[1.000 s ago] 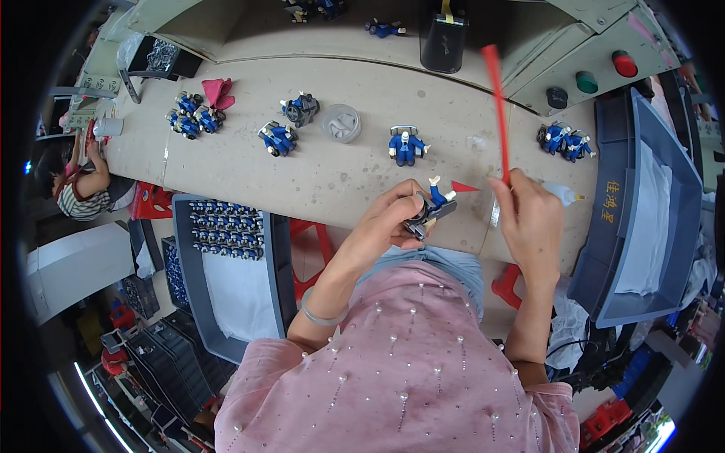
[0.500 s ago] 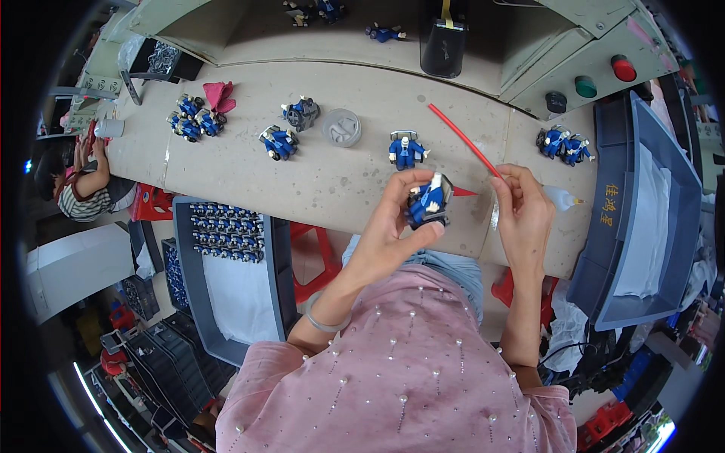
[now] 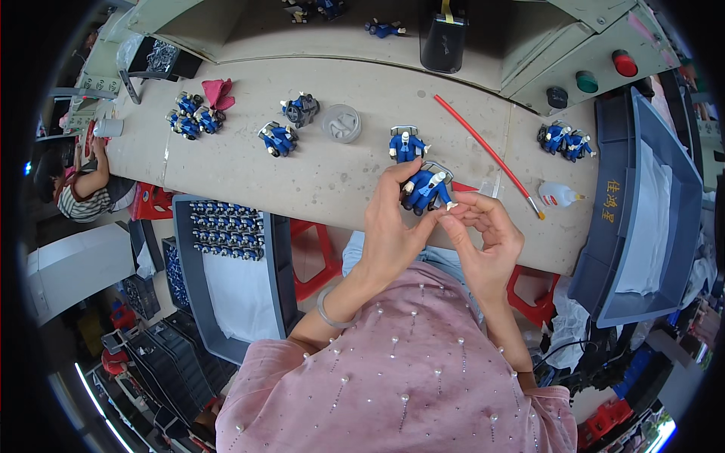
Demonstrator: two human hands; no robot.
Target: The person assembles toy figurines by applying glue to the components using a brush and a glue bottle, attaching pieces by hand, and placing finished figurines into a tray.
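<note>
A small seated figurine in a blue suit (image 3: 427, 187) is held upright above the table's front edge by my left hand (image 3: 391, 219), its fingers and thumb closed round the side. The fingertips of my right hand (image 3: 483, 235) pinch the figurine's outstretched pale hand. Just behind it, a similar blue figurine (image 3: 408, 143) sits on the table. To the right lies a paintbrush with a red handle (image 3: 483, 143), its bristles toward me. A small white squeeze bottle (image 3: 556, 195) rests beside the brush tip.
More blue figurines (image 3: 278, 140) stand left of a round clear tub (image 3: 341, 124), near a pink cloth (image 3: 218, 94). A grey crate (image 3: 281, 287) at left holds rows of figurines; another grey crate (image 3: 585, 279) is at right. A co-worker (image 3: 87, 181) sits far left.
My right hand has let go of the paintbrush, now lying on the table, and has moved left to the figurine. The figurine has turned upright in my left hand.
</note>
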